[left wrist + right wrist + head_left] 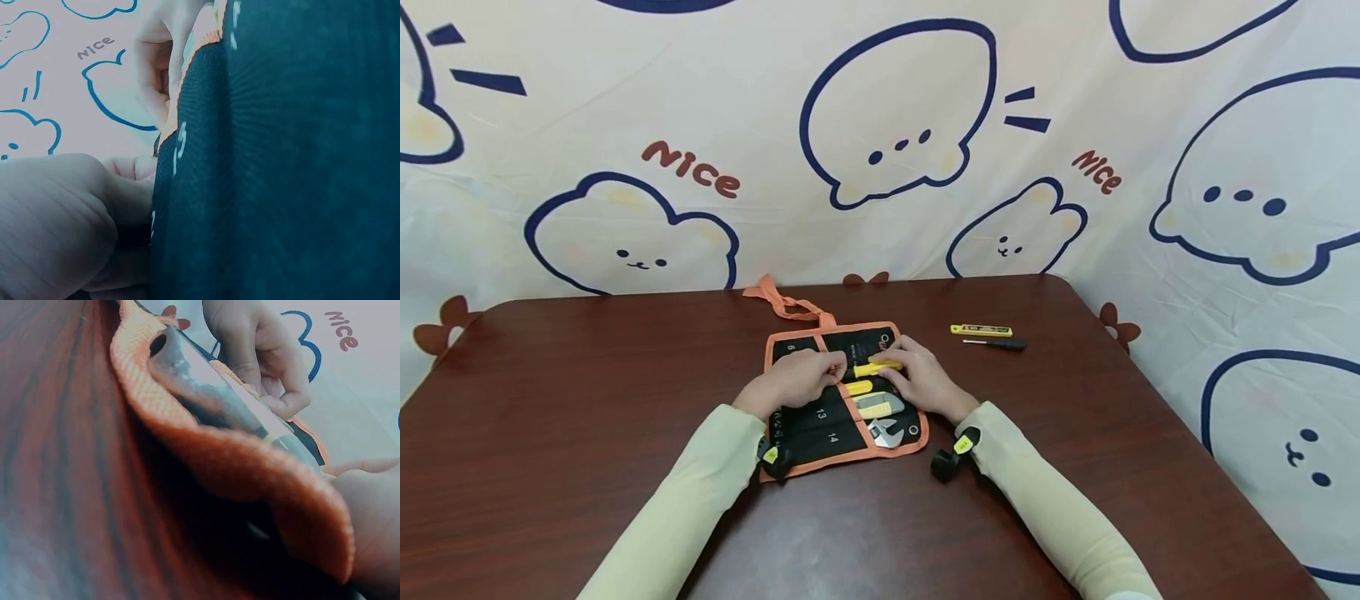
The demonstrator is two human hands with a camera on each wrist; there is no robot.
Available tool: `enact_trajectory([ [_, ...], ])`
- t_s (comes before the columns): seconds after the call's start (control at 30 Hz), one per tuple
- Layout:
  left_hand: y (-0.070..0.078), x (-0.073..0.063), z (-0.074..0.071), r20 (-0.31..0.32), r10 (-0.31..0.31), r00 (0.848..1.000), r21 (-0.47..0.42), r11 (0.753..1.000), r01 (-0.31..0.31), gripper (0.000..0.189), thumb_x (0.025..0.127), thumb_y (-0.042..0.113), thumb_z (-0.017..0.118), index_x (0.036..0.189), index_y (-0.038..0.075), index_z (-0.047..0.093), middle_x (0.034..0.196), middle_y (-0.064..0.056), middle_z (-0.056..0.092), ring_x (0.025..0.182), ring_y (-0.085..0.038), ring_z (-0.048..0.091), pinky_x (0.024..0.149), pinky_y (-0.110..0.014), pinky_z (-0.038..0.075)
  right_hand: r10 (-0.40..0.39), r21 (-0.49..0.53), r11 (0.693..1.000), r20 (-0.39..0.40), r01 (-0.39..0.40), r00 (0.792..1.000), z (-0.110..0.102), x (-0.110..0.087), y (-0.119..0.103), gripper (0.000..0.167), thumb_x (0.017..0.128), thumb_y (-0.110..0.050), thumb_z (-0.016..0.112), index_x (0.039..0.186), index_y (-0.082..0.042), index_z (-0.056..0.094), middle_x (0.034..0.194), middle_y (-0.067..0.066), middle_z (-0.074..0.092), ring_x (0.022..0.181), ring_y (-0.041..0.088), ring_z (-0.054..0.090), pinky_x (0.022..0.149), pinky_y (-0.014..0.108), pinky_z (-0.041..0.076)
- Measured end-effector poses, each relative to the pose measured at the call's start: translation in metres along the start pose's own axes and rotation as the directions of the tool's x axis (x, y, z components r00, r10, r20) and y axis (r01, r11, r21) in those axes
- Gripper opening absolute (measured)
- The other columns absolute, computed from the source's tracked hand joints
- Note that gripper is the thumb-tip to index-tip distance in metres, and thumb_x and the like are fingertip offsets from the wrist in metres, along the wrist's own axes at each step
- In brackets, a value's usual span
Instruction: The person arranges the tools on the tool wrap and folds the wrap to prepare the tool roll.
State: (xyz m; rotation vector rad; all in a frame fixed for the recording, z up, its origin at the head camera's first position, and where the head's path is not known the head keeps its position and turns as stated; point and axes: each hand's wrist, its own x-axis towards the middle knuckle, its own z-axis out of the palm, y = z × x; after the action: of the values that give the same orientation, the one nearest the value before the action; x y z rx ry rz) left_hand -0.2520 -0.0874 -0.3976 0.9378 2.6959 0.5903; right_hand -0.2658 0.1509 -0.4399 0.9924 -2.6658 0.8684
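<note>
A black tool roll (805, 429) with orange trim and printed numbers lies spread on the table. My left hand (801, 375) pinches the orange-edged pocket strip near the roll's middle. A yellow-handled tool (877, 368) is gripped by my right hand (922, 379), its inner end at the pocket edge beside my left fingertips; the far part is hidden. Just below it, another yellow handle (858, 387), a yellow-and-grey utility knife (878, 406) and an adjustable wrench (886, 432) stick out of their pockets. In the right wrist view, the roll's orange border (250, 462) bulges up in front of the tools.
Right of the roll lie a yellow flat case (981, 330) and a small black-handled screwdriver (995, 343). An orange tie strap (786, 304) trails from the roll's top toward the back edge of the brown table (587, 417). A patterned cloth (760, 100) hangs behind.
</note>
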Motion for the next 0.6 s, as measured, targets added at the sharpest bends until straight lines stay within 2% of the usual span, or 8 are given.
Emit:
enact_trajectory([
  [0.07, 0.0003, 0.0009, 0.0007, -0.002, -0.007, 1.0, 0.009, 1.0, 0.008, 0.019, 0.1, 0.01, 0.051, 0.083, 0.016, 0.046, 0.068, 0.001, 0.04, 0.057, -0.014, 0.039, 0.057, -0.026, 0.03, -0.023, 0.0, 1.0, -0.025, 0.023, 0.999, 0.0008, -0.0003, 0.0003, 0.023, 0.091, -0.009, 0.067, 0.114, -0.007, 0.067, 0.104, 0.007, 0.058, 0.086, 0.014, 0.055, 0.076, 0.028, 0.05],
  [0.13, 0.0004, 0.0016, 0.0014, -0.013, -0.008, 1.0, 0.018, 1.0, 0.008, 0.02, 0.1, 0.01, 0.05, 0.082, 0.016, 0.047, 0.069, 0.001, 0.041, 0.058, -0.014, 0.039, 0.057, -0.026, 0.03, -0.052, 0.001, 0.999, -0.064, 0.052, 0.997, 0.0014, -0.0003, 0.0007, 0.021, 0.089, -0.009, 0.069, 0.109, -0.005, 0.065, 0.103, 0.008, 0.058, 0.085, 0.014, 0.055, 0.074, 0.028, 0.05],
  [0.3, 0.0001, 0.002, 0.0023, -0.049, 0.008, 0.999, 0.021, 1.0, -0.007, 0.02, 0.1, 0.01, 0.051, 0.081, 0.015, 0.047, 0.069, 0.001, 0.042, 0.06, -0.014, 0.04, 0.057, -0.026, 0.031, -0.101, 0.028, 0.994, -0.158, 0.107, 0.982, 0.002, -0.0001, 0.0007, 0.016, 0.085, -0.005, 0.072, 0.1, -0.006, 0.064, 0.096, 0.008, 0.058, 0.069, 0.013, 0.047, 0.06, 0.023, 0.044],
  [0.47, 0.0001, 0.0017, 0.002, -0.061, 0.009, 0.998, 0.022, 1.0, -0.008, 0.018, 0.1, 0.011, 0.051, 0.082, 0.015, 0.049, 0.071, 0.001, 0.045, 0.061, -0.014, 0.042, 0.058, -0.026, 0.033, -0.102, 0.062, 0.992, -0.165, 0.114, 0.981, 0.0015, 0.0002, -0.0004, 0.017, 0.087, -0.002, 0.07, 0.103, -0.006, 0.07, 0.101, 0.008, 0.061, 0.07, 0.01, 0.049, 0.061, 0.021, 0.045],
  [0.6, 0.001, 0.0021, 0.002, -0.068, 0.003, 0.998, 0.014, 1.0, -0.002, 0.017, 0.1, 0.01, 0.051, 0.084, 0.015, 0.051, 0.072, 0.001, 0.048, 0.062, -0.014, 0.044, 0.058, -0.026, 0.034, -0.092, 0.085, 0.991, -0.131, 0.104, 0.987, 0.0017, -0.0011, -0.0029, 0.019, 0.088, -0.001, 0.067, 0.106, -0.005, 0.071, 0.104, 0.009, 0.063, 0.072, 0.009, 0.052, 0.062, 0.021, 0.047],
])
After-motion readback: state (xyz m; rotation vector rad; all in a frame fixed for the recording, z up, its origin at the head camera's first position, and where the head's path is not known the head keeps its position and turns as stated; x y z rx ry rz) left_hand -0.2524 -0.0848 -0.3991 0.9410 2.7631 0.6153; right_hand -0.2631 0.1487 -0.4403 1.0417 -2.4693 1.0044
